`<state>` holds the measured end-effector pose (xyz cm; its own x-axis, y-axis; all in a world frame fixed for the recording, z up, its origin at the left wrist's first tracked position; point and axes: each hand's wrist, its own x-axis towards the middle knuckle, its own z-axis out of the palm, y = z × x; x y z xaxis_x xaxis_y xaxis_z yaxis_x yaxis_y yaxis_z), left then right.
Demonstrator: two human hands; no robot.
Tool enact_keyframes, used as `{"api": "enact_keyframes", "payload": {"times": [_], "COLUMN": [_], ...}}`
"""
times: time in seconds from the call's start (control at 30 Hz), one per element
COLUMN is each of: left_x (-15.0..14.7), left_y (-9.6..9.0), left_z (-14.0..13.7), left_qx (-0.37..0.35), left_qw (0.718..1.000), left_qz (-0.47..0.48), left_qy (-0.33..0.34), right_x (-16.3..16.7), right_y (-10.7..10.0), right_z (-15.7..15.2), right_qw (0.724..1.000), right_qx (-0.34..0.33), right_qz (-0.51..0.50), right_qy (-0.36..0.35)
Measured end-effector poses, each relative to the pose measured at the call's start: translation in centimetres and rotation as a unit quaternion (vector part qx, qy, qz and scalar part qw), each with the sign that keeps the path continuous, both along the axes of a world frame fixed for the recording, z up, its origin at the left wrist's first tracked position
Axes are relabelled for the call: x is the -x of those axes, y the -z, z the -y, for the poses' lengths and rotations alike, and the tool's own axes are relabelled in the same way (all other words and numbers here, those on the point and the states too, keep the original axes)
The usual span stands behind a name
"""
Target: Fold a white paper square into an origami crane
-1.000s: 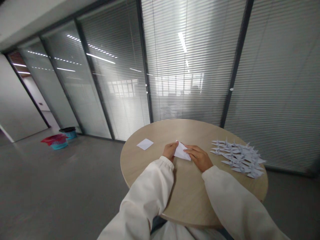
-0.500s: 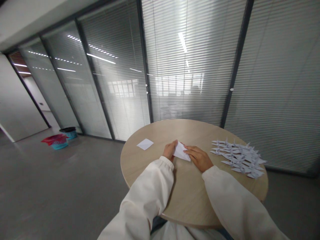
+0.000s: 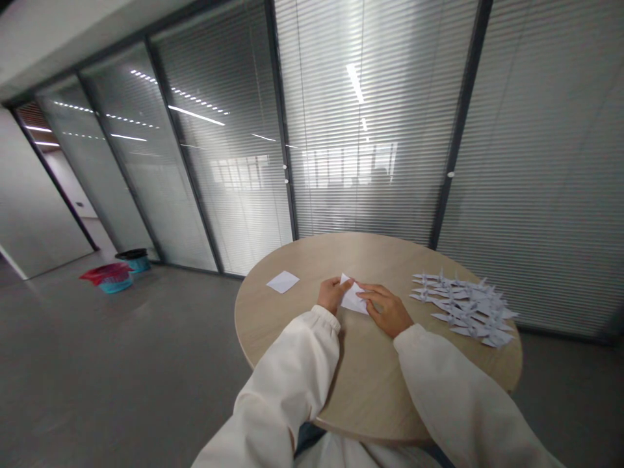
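Note:
Between my two hands is a folded piece of white paper [image 3: 353, 301], held just over the round table [image 3: 370, 383]. My left hand [image 3: 332, 294] grips its left side, thumb lying on top and the other fingers partly hidden. From the right, my right hand [image 3: 390, 309] pinches the paper's upper right edge with thumb and fingers. Off to the left on the tabletop lies another white paper square [image 3: 283, 281], turned cornerwise. Many folded paper cranes [image 3: 468, 305] stand packed in rows at the table's right side.
A glass partition with blinds [image 3: 370, 130] runs close behind the table. On the floor at left are a blue bin with a red liner [image 3: 114, 279] and a blue bin with a black liner [image 3: 139, 260]. A doorway stands at far left.
My left thumb has shifted rightward over the paper's top. My right fingers have bent and drawn together at its upper right edge, and the paper is tilted a little differently.

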<state>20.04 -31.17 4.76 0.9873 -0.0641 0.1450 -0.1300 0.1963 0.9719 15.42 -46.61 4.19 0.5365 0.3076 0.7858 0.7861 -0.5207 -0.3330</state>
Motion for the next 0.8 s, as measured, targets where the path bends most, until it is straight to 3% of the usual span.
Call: {"api": "enact_keyframes", "payload": {"times": [0.1,0.23,0.37,0.6,0.8], "left_x": [0.1,0.7,1.2,1.7,2.0], "left_y": [-0.1,-0.3,-0.5,-0.9,-1.5], "left_z": [0.1,0.4,0.6,0.7,0.9], "left_qx": [-0.047,-0.077,-0.083,-0.093,-0.096], "left_qw": [0.998,0.994,0.992,0.992,0.994], "left_qz": [0.029,0.065,0.079,0.070,0.057], "left_qy": [-0.007,0.030,0.055,0.052,0.008], "right_x": [0.0,-0.7,-1.2,-1.1,-1.3], "right_y": [-0.2,0.1,0.3,0.2,0.6], "right_z": [-0.3,-0.4,0.0,0.3,0.3], "right_qw": [0.990,0.942,0.910,0.912,0.908], "right_qx": [-0.112,-0.210,-0.219,-0.204,-0.215], "right_qz": [-0.082,-0.262,-0.348,-0.351,-0.354], "right_qy": [0.019,0.011,-0.063,-0.057,-0.057]}}
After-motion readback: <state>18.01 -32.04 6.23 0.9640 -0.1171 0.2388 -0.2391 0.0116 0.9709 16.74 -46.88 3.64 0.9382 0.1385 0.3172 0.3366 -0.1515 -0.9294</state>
